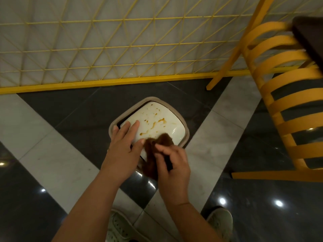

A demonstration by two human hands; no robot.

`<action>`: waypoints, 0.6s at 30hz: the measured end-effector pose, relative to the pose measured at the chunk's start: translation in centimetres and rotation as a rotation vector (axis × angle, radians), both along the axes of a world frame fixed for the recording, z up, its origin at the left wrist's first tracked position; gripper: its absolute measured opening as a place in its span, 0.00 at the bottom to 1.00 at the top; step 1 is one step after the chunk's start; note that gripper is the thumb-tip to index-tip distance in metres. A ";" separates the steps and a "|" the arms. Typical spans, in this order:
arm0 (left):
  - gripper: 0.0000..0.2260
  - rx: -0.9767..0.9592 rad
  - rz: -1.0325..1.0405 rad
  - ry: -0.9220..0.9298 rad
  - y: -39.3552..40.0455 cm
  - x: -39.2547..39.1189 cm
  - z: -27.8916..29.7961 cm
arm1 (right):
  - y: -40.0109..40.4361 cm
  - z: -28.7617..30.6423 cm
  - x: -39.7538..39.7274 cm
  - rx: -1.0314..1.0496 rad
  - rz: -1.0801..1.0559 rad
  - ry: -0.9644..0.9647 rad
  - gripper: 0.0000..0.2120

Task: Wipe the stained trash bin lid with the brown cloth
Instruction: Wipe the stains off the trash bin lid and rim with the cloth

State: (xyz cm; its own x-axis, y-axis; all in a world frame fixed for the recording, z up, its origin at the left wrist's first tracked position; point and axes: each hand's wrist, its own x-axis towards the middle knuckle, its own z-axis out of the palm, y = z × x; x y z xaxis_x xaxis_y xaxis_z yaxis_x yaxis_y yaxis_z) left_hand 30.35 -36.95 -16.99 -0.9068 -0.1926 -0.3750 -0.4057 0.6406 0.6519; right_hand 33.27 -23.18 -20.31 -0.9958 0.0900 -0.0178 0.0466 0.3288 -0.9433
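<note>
Now brown cloth point(153, 154) overhangs lid point(157, 119) edge.

Yellow slatted chair point(286, 95), yellow lattice partition point(104, 49), pale shoes point(220, 222), tiled floor point(52, 154)

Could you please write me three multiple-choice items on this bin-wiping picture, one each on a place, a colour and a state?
1. Where does the left hand rest?
A. on the lid's near-left edge
B. on the chair
C. on the floor

2. What colour is the chair?
A. red
B. yellow
C. white

3. What is the state of the lid?
A. wiped clean
B. taken off the bin
C. marked with brown stains

Answers: 1 A, its straight fingers lie on the lid; 2 B, its slats are yellow; 3 C, brown streaks show beyond the brown cloth that the right hand holds.
</note>
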 end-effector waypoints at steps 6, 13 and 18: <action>0.25 0.015 -0.012 -0.017 -0.1 0.0 -0.1 | 2.6 -0.9 -1.0 -0.026 -0.060 -0.063 0.16; 0.25 0.014 -0.004 -0.033 0.0 -0.1 0.2 | 0.9 0.6 -2.7 -0.135 -0.211 -0.069 0.12; 0.25 -0.002 -0.006 -0.021 0.2 0.0 0.3 | -1.0 -1.4 2.8 -0.095 -0.049 -0.068 0.22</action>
State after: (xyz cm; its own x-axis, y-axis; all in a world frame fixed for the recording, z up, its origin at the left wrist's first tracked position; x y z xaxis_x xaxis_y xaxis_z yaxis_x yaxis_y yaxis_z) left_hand 30.32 -36.79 -16.67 -0.9000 -0.1879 -0.3932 -0.4150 0.6448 0.6419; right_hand 36.02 -24.17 -21.72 -0.9864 0.1336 -0.0961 0.1256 0.2334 -0.9642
